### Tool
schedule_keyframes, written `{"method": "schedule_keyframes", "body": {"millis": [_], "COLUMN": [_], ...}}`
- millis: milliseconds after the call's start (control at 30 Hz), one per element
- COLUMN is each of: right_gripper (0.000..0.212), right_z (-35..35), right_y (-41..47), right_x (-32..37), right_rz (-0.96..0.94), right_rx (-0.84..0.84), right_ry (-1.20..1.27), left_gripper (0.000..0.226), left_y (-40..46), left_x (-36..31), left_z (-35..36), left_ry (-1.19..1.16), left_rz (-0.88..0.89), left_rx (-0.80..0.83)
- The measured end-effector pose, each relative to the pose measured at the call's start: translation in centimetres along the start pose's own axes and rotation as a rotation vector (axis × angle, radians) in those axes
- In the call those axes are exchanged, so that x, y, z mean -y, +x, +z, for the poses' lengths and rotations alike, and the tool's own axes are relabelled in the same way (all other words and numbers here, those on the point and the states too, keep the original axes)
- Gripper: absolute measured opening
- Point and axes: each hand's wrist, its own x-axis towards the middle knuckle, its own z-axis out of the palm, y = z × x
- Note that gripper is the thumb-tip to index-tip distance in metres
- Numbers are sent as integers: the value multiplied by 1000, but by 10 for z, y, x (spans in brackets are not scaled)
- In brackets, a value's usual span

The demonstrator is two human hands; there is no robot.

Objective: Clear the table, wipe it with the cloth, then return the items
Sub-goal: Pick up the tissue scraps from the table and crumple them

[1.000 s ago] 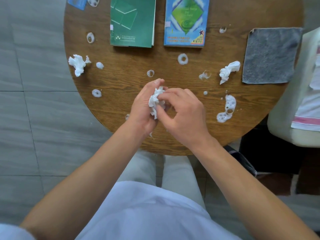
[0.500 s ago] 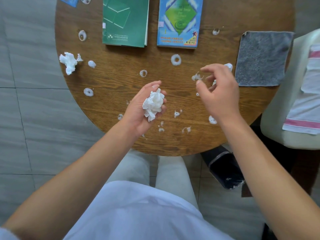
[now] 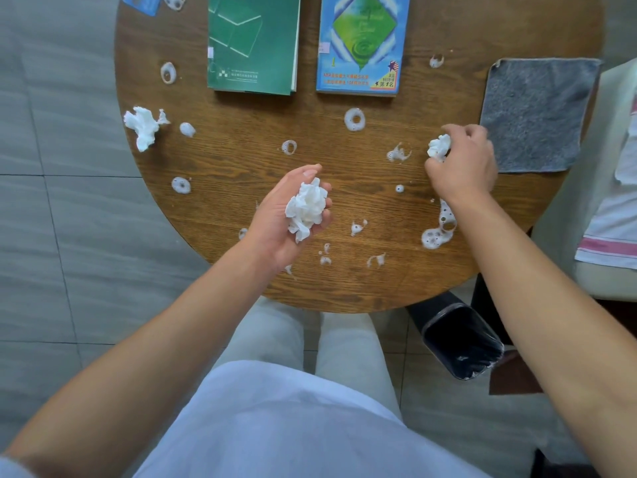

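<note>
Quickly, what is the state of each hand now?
Left hand: holds a crumpled tissue.
Right hand: grips a second tissue wad.

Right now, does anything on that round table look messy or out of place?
Yes. White foam blobs and rings dot the wooden table, with a larger puddle near the right wrist. A crumpled tissue lies at the left edge.
</note>
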Motion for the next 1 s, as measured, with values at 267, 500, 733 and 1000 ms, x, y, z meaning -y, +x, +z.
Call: {"method": "schedule_keyframes", "body": {"millis": [267, 500, 733, 1000], "right_gripper": [25, 16, 8, 9], "right_z": [11, -8, -22, -16], "right_y": [-1, -18, -93, -145], "right_x": [-3, 9, 55, 91], "right_rz": [-1, -16, -197, -467], "right_rx": [-60, -207, -184, -129], "right_ry": [77, 403, 721, 690], "left_gripper": [17, 13, 16, 11], "left_y": [3, 9, 7, 11], "left_x": [0, 2, 6, 5], "left_z": [4, 7, 15, 20], "left_ry": [7, 42, 171, 146], "left_rz": [4, 15, -6, 68], "left_rx": [-30, -36, -59, -126]}}
